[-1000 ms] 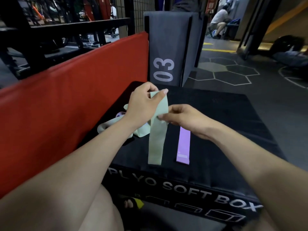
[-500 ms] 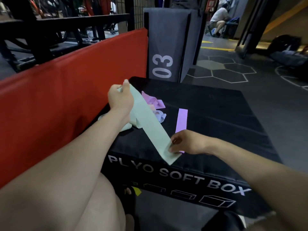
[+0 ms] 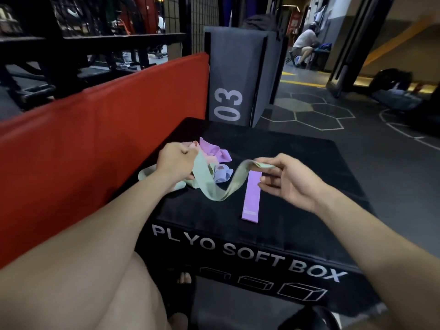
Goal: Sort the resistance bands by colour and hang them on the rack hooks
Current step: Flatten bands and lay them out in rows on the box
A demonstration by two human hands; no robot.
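A pale green resistance band sags in a loop between my two hands above the black plyo soft box. My left hand grips one end of it beside a small pile of bands in purple, pink, blue and green. My right hand pinches the other end between thumb and fingers. A flat purple band lies straight on the box, just under my right hand's fingers.
A red padded mat stands along the left of the box. A grey box marked 03 stands behind it. Black metal racking is at the far left. A seated person is far back; a dark bag lies right.
My right hand has risen from the box's front edge and carried its end of the green band up and right, so the band now sags. My left hand stays by the pile.
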